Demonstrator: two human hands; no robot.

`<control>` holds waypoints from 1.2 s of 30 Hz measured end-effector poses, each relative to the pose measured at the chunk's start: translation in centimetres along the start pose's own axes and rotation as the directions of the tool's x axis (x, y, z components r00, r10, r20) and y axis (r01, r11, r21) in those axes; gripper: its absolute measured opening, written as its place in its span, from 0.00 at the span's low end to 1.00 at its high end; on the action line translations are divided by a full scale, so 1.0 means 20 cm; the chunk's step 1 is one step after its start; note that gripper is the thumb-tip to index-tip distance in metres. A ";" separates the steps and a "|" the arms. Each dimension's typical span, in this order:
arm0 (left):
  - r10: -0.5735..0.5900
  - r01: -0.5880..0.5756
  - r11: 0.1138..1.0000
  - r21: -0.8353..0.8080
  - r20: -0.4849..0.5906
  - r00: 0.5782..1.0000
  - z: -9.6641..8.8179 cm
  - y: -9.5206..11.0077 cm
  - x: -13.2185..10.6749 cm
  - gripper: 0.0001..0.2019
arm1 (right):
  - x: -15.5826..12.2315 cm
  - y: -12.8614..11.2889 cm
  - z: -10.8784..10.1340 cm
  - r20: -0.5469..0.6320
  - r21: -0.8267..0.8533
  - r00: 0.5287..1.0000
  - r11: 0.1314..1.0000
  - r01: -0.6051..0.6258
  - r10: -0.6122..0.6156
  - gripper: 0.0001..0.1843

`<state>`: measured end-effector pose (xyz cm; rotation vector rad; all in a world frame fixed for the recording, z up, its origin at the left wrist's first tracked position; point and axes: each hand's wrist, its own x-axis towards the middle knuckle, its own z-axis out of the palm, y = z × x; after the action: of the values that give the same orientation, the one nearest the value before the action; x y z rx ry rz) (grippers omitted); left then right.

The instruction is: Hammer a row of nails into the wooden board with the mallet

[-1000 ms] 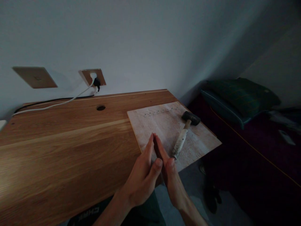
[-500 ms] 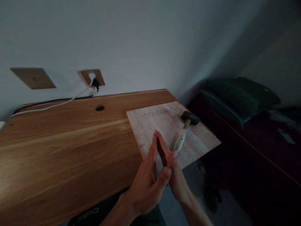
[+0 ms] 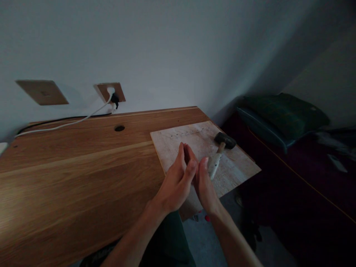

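My left hand point(image 3: 175, 182) and my right hand point(image 3: 205, 184) are held palm to palm above the near edge of a pale scuffed board point(image 3: 239, 167). The fingers of both are stretched out straight and hold nothing. Just right of my right hand lies a hammer point(image 3: 219, 152) with a black head and a white-stained wooden handle. It rests on the board, its handle end close to my right thumb. The board lies on the right end of a wooden desk point(image 3: 69, 178) and overhangs its corner.
A cable hole point(image 3: 119, 128) is in the desk near the wall. A wall socket point(image 3: 110, 92) holds a white cable point(image 3: 63, 124) and a black plug. A second wooden plate point(image 3: 41, 92) is on the wall at left. Dark cushions point(image 3: 280, 115) lie at right.
Both hands stayed pressed together and moved forward and up over the board, closer to the hammer handle. The view shifted slightly.
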<state>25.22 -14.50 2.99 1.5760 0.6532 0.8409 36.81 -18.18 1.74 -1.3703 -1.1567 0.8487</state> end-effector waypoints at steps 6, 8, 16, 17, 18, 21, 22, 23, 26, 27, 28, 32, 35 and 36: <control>0.025 -0.024 0.999 -0.043 0.026 0.999 0.01 -0.03 0.03 0.45 | 0.03 0.01 0.01 0.003 0.042 0.999 0.998 -0.040 0.040 0.42; -0.001 0.001 0.996 -0.084 -0.004 1.000 0.00 -0.03 0.04 0.45 | 0.04 0.00 0.01 0.005 0.027 0.999 0.999 -0.042 0.042 0.42; -0.173 0.113 0.800 -0.589 -0.046 0.984 -0.05 -0.08 0.08 0.40 | 0.21 0.02 -0.08 -0.037 -0.040 0.995 0.995 -0.089 0.087 0.49; -0.204 0.117 0.764 -0.635 -0.065 0.977 -0.07 -0.08 0.09 0.39 | 0.21 0.01 -0.08 -0.045 -0.057 0.996 0.996 -0.073 0.071 0.47; -0.228 0.114 0.732 -0.671 -0.084 0.970 -0.08 -0.08 0.10 0.38 | 0.20 0.00 -0.08 -0.055 -0.075 0.997 0.996 -0.050 0.045 0.46; -0.271 0.101 0.668 -0.737 -0.115 0.956 -0.09 -0.07 0.11 0.34 | 0.14 -0.04 -0.04 0.013 -0.163 0.999 0.985 0.052 -0.050 0.41; -0.278 0.106 0.649 -0.753 -0.105 0.955 -0.09 -0.05 0.11 0.34 | 0.12 -0.05 -0.02 0.075 -0.208 0.994 0.974 0.093 -0.079 0.41; -0.285 0.114 0.628 -0.770 -0.091 0.954 -0.09 -0.04 0.12 0.34 | 0.11 -0.06 0.00 0.131 -0.256 0.987 0.958 0.126 -0.095 0.41; -0.341 0.117 0.561 -0.819 -0.099 0.935 -0.09 0.01 0.13 0.34 | 0.13 -0.07 0.01 0.107 -0.397 0.991 0.911 0.112 -0.075 0.44; -0.374 0.109 0.542 -0.833 -0.123 0.919 -0.09 0.02 0.13 0.34 | 0.15 -0.07 0.00 0.053 -0.427 0.996 0.900 0.093 -0.077 0.45; -0.403 0.103 0.526 -0.844 -0.141 0.904 -0.10 0.03 0.13 0.34 | 0.16 -0.07 0.00 0.040 -0.448 0.995 0.889 0.097 -0.088 0.44; -0.414 0.118 0.497 -0.860 -0.115 0.903 -0.12 0.06 0.14 0.36 | 0.16 -0.06 -0.01 0.191 -0.511 0.976 0.838 0.189 -0.104 0.43; -0.409 0.106 0.500 -0.859 -0.127 0.904 -0.13 0.07 0.13 0.35 | 0.14 -0.05 -0.01 0.048 -0.517 0.990 0.844 0.140 -0.135 0.42; -0.410 0.107 0.503 -0.858 -0.128 0.903 -0.13 0.07 0.12 0.35 | 0.14 -0.05 -0.01 0.060 -0.493 0.985 0.853 0.169 -0.161 0.41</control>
<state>24.51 -11.27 4.84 0.4228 0.5569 0.9753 37.54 -15.63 3.08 -1.6466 -1.5548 0.4473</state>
